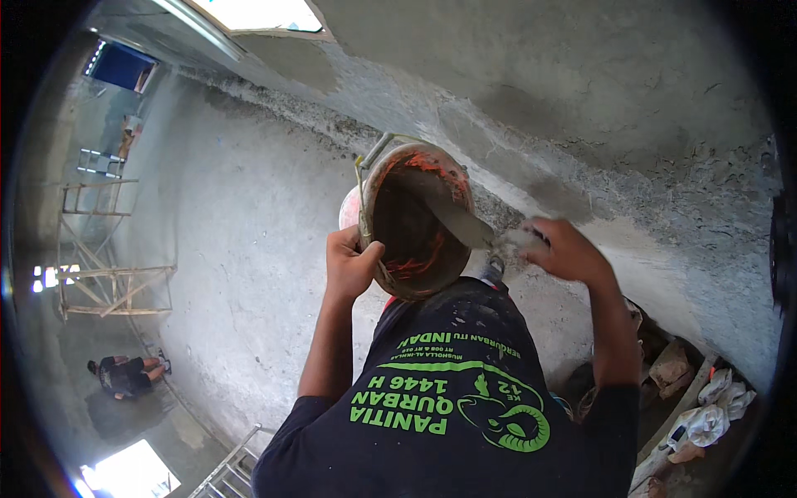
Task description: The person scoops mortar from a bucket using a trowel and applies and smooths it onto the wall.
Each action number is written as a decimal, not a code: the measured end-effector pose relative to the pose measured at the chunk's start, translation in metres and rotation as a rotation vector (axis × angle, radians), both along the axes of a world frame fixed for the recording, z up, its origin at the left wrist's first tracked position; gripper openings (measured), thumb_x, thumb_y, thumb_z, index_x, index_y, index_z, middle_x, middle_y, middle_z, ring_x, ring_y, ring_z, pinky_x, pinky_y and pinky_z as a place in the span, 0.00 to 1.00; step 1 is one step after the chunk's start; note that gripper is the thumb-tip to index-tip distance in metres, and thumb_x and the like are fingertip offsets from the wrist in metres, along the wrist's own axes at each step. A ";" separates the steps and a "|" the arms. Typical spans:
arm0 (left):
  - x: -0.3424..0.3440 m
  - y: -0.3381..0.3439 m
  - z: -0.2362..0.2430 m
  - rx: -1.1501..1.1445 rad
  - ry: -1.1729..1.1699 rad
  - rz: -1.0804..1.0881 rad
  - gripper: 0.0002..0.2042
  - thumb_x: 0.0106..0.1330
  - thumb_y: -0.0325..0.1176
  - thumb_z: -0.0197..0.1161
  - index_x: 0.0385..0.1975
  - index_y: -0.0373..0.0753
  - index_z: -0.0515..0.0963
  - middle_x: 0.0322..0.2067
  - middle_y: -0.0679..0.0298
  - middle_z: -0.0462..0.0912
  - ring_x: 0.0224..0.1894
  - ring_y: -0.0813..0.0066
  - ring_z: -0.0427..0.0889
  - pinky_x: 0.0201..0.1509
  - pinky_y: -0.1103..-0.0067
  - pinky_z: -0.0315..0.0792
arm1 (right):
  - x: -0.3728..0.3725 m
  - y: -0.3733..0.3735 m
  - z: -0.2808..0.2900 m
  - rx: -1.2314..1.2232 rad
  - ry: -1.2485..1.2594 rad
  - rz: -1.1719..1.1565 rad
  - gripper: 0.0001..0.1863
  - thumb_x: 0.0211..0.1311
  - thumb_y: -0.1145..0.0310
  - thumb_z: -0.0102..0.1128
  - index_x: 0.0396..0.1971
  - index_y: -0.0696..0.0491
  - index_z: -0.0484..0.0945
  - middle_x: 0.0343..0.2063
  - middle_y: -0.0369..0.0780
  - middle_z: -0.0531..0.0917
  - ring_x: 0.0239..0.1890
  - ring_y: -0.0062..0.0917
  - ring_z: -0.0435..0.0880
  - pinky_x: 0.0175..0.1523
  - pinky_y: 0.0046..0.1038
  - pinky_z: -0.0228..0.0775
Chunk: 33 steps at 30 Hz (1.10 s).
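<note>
A mortar-stained bucket (355, 207) with orange patches inside is held up in front of my body, its mouth turned toward me. My left hand (350, 264) is closed on the bucket's left rim, thumb over the edge. In my right hand (569, 249), to the right of the bucket, is a trowel (461, 224), gripped at its handle end. Its grey blade reaches over the rim into the bucket. Slight blur covers the area between blade and fingers. Dark grey residue coats the bucket's inner wall; how much material lies at the bottom cannot be made out.
A grey plastered wall (631, 75) runs along the right and far side. Lower right lie broken bricks (669, 369), a wooden plank and white plastic bags (710, 411). Scaffolding (116, 286) stands at the left, with another person (129, 376) below it. A metal frame (232, 473) is at lower left.
</note>
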<state>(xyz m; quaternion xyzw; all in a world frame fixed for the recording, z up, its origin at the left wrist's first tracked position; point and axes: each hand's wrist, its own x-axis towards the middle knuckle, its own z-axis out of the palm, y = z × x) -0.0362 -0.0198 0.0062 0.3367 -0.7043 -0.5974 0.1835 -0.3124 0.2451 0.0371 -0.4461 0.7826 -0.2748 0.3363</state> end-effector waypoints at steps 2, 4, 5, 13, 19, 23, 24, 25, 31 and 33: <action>0.000 -0.001 0.000 -0.054 -0.014 -0.035 0.03 0.54 0.21 0.57 0.23 0.29 0.78 0.22 0.72 0.78 0.23 0.87 0.72 0.27 0.83 0.66 | -0.010 -0.022 0.028 0.028 0.111 0.117 0.17 0.55 0.61 0.69 0.42 0.54 0.81 0.36 0.50 0.84 0.42 0.48 0.83 0.48 0.41 0.73; -0.004 0.003 0.006 -0.080 0.013 -0.018 0.04 0.53 0.22 0.58 0.19 0.31 0.74 0.17 0.73 0.73 0.21 0.88 0.68 0.23 0.82 0.62 | -0.017 -0.040 0.048 0.146 0.268 0.181 0.16 0.57 0.61 0.66 0.42 0.54 0.82 0.36 0.50 0.84 0.42 0.48 0.83 0.48 0.42 0.74; -0.006 0.005 0.008 -0.107 0.036 -0.001 0.07 0.51 0.23 0.59 0.14 0.33 0.70 0.13 0.74 0.68 0.18 0.89 0.64 0.20 0.81 0.58 | -0.017 -0.046 0.054 0.264 0.421 0.246 0.16 0.59 0.60 0.63 0.42 0.54 0.82 0.35 0.50 0.85 0.42 0.48 0.84 0.49 0.44 0.74; -0.008 0.010 0.013 -0.215 -0.019 0.003 0.06 0.52 0.22 0.58 0.15 0.32 0.71 0.14 0.73 0.70 0.18 0.88 0.65 0.21 0.81 0.60 | 0.017 -0.049 0.046 0.570 0.419 0.438 0.16 0.63 0.58 0.58 0.35 0.57 0.82 0.34 0.52 0.84 0.41 0.48 0.84 0.49 0.46 0.75; -0.008 0.012 0.010 -0.151 0.012 0.037 0.07 0.51 0.24 0.59 0.14 0.32 0.71 0.10 0.71 0.67 0.16 0.87 0.64 0.19 0.79 0.59 | -0.008 -0.050 0.035 0.459 0.323 0.384 0.17 0.64 0.57 0.56 0.36 0.57 0.82 0.34 0.53 0.83 0.41 0.50 0.83 0.48 0.46 0.75; -0.012 0.017 0.014 -0.220 0.015 -0.010 0.07 0.51 0.25 0.59 0.15 0.32 0.71 0.10 0.72 0.67 0.16 0.87 0.64 0.19 0.79 0.59 | 0.003 -0.062 0.017 0.527 0.363 0.488 0.18 0.65 0.57 0.54 0.37 0.58 0.82 0.32 0.54 0.83 0.39 0.52 0.82 0.47 0.46 0.74; -0.016 0.017 0.016 -0.220 0.014 -0.017 0.07 0.51 0.25 0.59 0.15 0.32 0.71 0.10 0.72 0.67 0.16 0.87 0.64 0.19 0.79 0.59 | 0.005 -0.065 0.013 0.528 0.359 0.483 0.18 0.65 0.57 0.54 0.37 0.58 0.82 0.32 0.54 0.83 0.39 0.52 0.82 0.47 0.46 0.74; -0.019 0.018 0.020 -0.235 0.010 -0.029 0.07 0.51 0.25 0.59 0.15 0.32 0.71 0.11 0.72 0.67 0.16 0.87 0.64 0.19 0.79 0.59 | 0.007 -0.067 0.009 0.487 0.272 0.557 0.19 0.66 0.56 0.54 0.35 0.58 0.82 0.30 0.52 0.84 0.35 0.48 0.84 0.42 0.44 0.76; -0.020 0.011 0.018 -0.166 -0.008 -0.029 0.06 0.51 0.25 0.59 0.18 0.30 0.72 0.14 0.72 0.67 0.19 0.87 0.65 0.22 0.80 0.61 | -0.031 -0.039 -0.042 0.565 -0.787 0.190 0.20 0.66 0.53 0.57 0.35 0.57 0.81 0.22 0.42 0.80 0.20 0.25 0.79 0.22 0.29 0.71; -0.011 0.004 0.006 -0.183 -0.034 -0.005 0.07 0.51 0.28 0.60 0.21 0.29 0.74 0.13 0.68 0.67 0.20 0.85 0.67 0.23 0.78 0.64 | -0.039 -0.010 -0.046 0.394 -1.112 -0.070 0.21 0.65 0.53 0.58 0.38 0.60 0.79 0.22 0.42 0.80 0.16 0.25 0.78 0.17 0.27 0.70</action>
